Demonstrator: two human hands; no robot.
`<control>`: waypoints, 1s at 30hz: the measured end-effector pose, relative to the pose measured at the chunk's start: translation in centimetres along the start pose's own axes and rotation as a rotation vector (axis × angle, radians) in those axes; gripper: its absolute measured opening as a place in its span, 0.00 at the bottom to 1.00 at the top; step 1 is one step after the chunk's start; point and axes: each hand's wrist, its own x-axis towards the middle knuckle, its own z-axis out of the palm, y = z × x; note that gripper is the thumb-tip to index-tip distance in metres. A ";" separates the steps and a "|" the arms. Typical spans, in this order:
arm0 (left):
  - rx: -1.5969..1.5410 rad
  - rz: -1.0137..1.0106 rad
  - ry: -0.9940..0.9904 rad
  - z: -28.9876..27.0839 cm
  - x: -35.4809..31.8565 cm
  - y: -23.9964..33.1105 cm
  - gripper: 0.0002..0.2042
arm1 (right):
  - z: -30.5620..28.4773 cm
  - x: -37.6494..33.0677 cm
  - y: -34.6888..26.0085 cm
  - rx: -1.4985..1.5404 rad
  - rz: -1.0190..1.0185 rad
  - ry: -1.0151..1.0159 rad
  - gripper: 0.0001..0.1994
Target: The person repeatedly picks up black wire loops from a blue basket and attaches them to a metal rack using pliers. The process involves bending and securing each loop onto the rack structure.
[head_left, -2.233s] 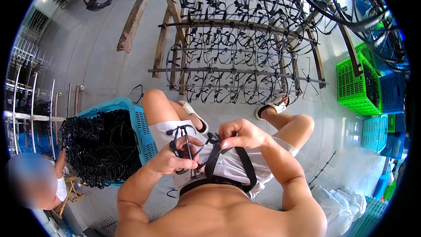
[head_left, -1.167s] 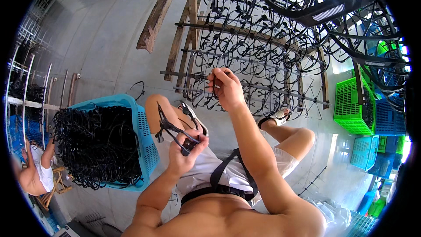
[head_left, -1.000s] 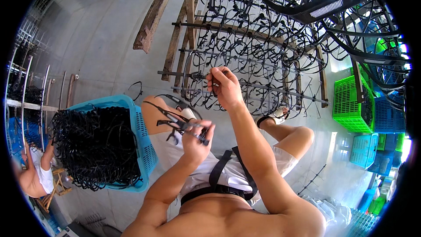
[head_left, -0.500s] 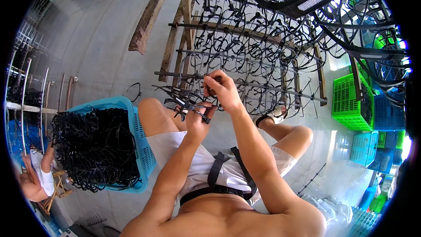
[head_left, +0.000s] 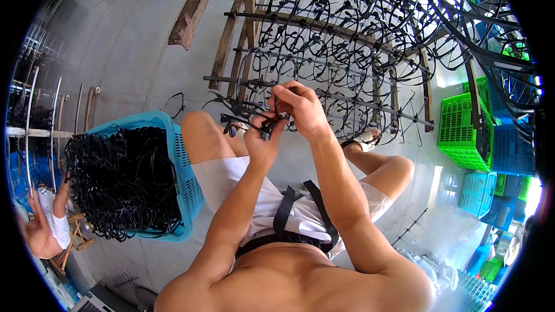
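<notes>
My left hand [head_left: 262, 141] is closed around a small bunch of thin black curved pieces [head_left: 245, 108], whose ends fan out to the left. Close beside it, my right hand [head_left: 299, 110] pinches at a dark slender part, its fingertips almost touching the left ones. What exactly lies between the right fingers is partly hidden. Both hands are just in front of the nearest dark bar [head_left: 217, 78] of a rack, where many similar black looped pieces [head_left: 324, 49] hang in rows.
To my left stands a blue basket [head_left: 192, 188] heaped with black curved pieces [head_left: 124, 179]. One loose piece [head_left: 176, 104] lies on the floor beyond it. Green crates [head_left: 459, 133] and a light-blue basket [head_left: 477, 195] stand at right. Another person [head_left: 46, 225] sits far left.
My left hand has risen toward the right, and its bunch is now tilted closer to the right fingertips. The rack appears slightly higher in the picture.
</notes>
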 end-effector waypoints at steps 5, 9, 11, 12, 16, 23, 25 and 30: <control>-0.056 -0.083 -0.071 0.0 0.5 0.6 0.14 | 0.0 0.3 -0.1 0.055 0.025 0.049 0.09; 0.024 -0.072 -0.077 -0.1 0.6 0.7 0.13 | 0.2 0.5 -0.5 0.103 0.031 0.052 0.09; 0.064 -0.064 -0.083 -0.1 0.7 0.7 0.13 | 0.2 0.7 -0.4 0.119 0.026 0.061 0.09; 0.079 -0.057 -0.085 -0.1 0.8 0.9 0.14 | 0.2 0.8 -0.3 0.116 0.022 0.070 0.09; 0.022 -0.046 -0.116 0.1 0.7 0.6 0.14 | 0.2 0.9 0.2 0.104 0.011 0.035 0.09; -0.119 -0.087 -0.164 0.1 1.0 0.9 0.15 | -0.3 1.0 -0.2 0.040 0.002 -0.017 0.11; -0.131 -0.053 -0.122 0.5 0.9 0.7 0.16 | 0.0 0.8 -0.8 0.012 0.008 -0.007 0.10; -0.137 -0.042 -0.078 0.0 0.3 1.2 0.15 | -0.5 2.0 -0.6 0.057 -0.016 0.014 0.12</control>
